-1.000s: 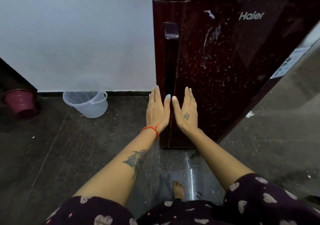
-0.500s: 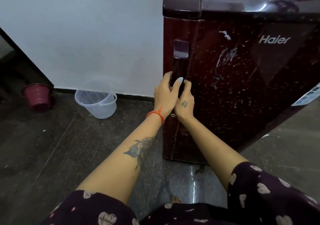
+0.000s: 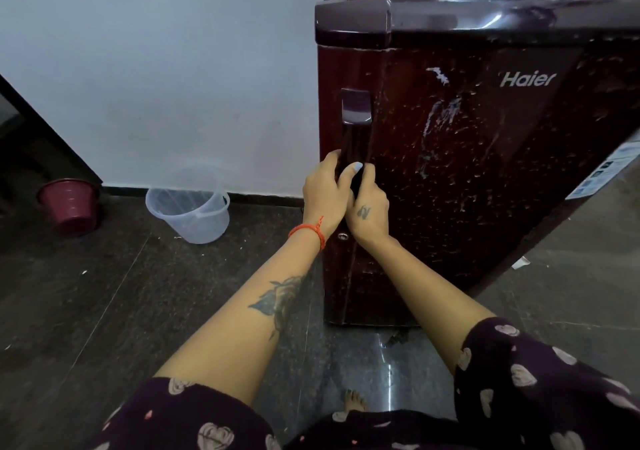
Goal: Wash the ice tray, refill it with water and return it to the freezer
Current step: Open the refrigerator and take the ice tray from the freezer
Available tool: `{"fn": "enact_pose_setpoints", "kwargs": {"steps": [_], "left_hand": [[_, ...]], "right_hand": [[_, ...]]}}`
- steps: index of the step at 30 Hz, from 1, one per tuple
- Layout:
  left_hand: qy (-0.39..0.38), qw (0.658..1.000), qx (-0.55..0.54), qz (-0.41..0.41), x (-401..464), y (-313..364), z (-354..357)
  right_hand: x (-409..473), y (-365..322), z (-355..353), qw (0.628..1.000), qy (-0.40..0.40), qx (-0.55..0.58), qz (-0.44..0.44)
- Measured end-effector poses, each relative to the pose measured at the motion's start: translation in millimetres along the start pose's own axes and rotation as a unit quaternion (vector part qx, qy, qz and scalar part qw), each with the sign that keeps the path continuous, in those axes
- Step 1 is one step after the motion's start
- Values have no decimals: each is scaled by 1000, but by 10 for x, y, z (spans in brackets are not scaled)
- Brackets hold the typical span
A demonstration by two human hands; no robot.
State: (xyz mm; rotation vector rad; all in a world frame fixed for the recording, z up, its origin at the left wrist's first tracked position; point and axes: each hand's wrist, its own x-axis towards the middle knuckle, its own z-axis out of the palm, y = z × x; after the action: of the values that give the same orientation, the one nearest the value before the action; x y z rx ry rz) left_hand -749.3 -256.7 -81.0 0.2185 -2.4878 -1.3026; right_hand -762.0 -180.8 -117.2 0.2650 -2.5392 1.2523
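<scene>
Both hands grip one thing: the long dark handle (image 3: 355,131) that runs down the left edge of the fridge door (image 3: 485,179). Left hand (image 3: 323,197) curls its fingers round the handle from the left side, thumb laid across the front with a pale blue nail showing. Right hand (image 3: 370,207) presses close against it, touching, its fingers bent into the handle from the right; a small tattoo marks its back. An orange thread bracelet (image 3: 308,230) sits on the left wrist, and a larger tattoo lies on the left forearm. Both forearms reach forward and slightly upward from dark sleeves printed with pale hearts.

One fridge (image 3: 502,27) stands on the dark stone floor (image 3: 104,311), maroon and scuffed, with a brand name at the upper right of the door, which looks closed. The ice tray is not visible; no freezer interior shows. A small round keyhole (image 3: 343,236) sits just below the hands.

Two buckets stand on the floor along the white wall (image 3: 156,69): one clear bucket (image 3: 188,207) near the fridge's left side, and one maroon bucket (image 3: 69,204) further left, well apart. One bare foot (image 3: 354,402) shows at the bottom edge.
</scene>
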Motion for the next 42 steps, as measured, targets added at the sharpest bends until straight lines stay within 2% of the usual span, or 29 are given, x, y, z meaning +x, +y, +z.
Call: {"fn": "enact_pose_setpoints", "kwargs": {"steps": [5,13,22,28,30,33,35,37,39,42], "left_hand": [[14,999,-24,32,-385,49,-45],[-29,992,-96,73,-1090,147,-132],[-69,985,-100,124,-1892,421,7],[-80,979,-84,167,-2294,626,152],[-51,975,-71,206,-2453,652,194],[118,959,13,258,-2683,623,276],[199,958,12,206,-2805,644,316],[213,967,-1,140,-2914,706,335],[160,983,-9,86,-3009,783,370],[43,995,-78,35,-3142,918,435]], "right_hand": [[-387,11,-151,1000,18,-14,-15],[-1072,-45,-483,999,42,12,11],[-1841,40,-1011,994,64,15,87],[-2171,199,-1328,992,73,15,100],[-2266,242,-1440,993,72,15,94],[-2410,289,-1627,994,80,24,69],[-2488,334,-1764,995,75,18,67],[-2567,390,-1903,995,63,16,74],[-2654,446,-2041,995,60,15,77],[-2796,513,-2222,992,72,22,96]]}}
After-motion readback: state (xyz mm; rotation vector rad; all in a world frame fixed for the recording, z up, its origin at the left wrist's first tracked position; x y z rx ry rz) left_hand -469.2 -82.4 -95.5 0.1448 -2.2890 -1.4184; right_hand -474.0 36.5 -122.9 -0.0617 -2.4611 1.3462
